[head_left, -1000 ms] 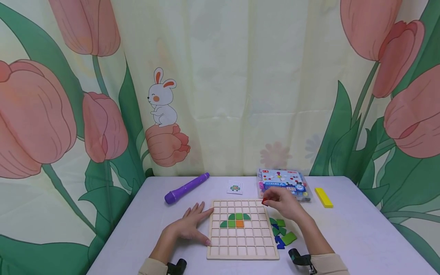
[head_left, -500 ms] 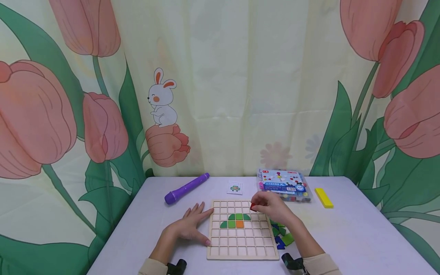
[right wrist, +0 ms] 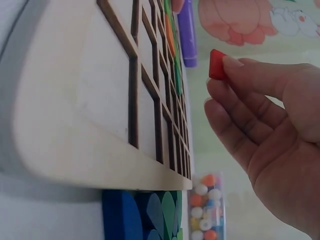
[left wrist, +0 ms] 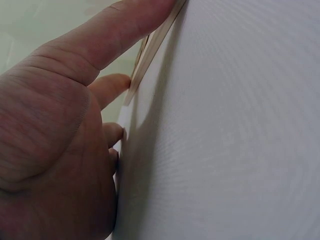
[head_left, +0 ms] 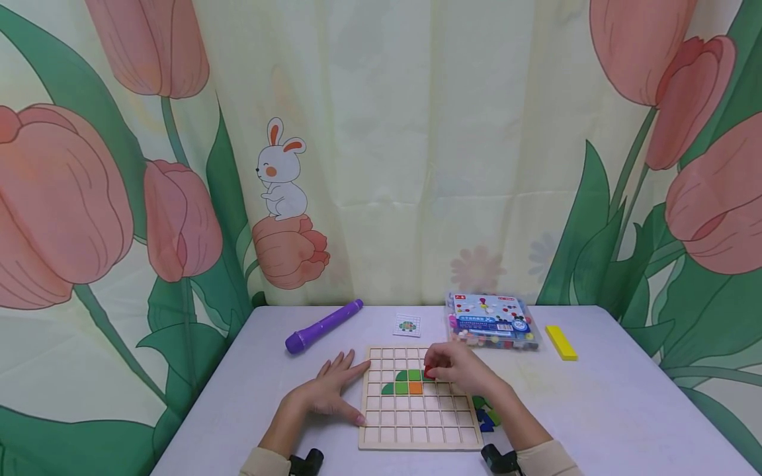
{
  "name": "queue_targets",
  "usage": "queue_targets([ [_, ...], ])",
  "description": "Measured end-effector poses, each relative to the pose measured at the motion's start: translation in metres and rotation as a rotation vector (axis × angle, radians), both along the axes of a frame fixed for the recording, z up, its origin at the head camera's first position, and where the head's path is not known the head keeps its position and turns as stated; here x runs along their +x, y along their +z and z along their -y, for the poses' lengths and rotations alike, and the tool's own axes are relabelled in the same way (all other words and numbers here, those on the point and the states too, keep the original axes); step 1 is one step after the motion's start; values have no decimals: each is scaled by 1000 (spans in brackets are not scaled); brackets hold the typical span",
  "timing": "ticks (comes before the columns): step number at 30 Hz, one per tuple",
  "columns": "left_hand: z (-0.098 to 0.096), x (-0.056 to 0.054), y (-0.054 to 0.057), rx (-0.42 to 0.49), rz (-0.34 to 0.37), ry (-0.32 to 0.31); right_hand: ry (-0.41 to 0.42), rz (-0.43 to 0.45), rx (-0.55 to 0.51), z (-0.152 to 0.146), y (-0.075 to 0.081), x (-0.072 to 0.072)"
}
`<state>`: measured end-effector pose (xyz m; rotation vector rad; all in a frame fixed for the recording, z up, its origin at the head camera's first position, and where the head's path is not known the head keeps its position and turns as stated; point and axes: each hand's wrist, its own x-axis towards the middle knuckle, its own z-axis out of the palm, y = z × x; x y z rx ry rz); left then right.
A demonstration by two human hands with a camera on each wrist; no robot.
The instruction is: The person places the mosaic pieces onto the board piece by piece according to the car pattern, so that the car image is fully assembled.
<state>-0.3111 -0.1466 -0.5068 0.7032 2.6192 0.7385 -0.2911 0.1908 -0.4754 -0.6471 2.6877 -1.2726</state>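
Note:
A wooden grid board (head_left: 411,436) lies on the table with green pieces (head_left: 401,388) and one orange square (head_left: 415,389) set in its cells. My left hand (head_left: 324,395) has its fingers spread, thumb and index finger touching the board's left edge; the left wrist view shows the thumb (left wrist: 115,37) against that edge. Over the upper right part of the board, my right hand (head_left: 467,369) pinches a small red tile (right wrist: 216,64) between thumb and fingertips. In the head view the red tile overlaps the green piece in the upper row.
Loose green and blue pieces (head_left: 485,415) lie by the board's right edge, partly behind the right forearm. Behind the board are a small pattern card (head_left: 407,325), a purple microphone-shaped object (head_left: 323,326), a clear box of colored beads (head_left: 493,321) and a yellow block (head_left: 561,342).
My right hand has moved left from the board's upper right corner, carrying the red tile in over the grid and toward the green pieces. The left hand has stayed in place.

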Motion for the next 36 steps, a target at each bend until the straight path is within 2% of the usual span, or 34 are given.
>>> queue_targets([
  [10, 1, 0, 0, 0, 3, 5, 77, 10, 74, 5, -4, 0],
  [17, 0, 1, 2, 0, 1, 1, 75, -6, 112, 8, -6, 2],
  [36, 0, 3, 3, 4, 1, -2, 74, -14, 121, 8, -11, 3],
])
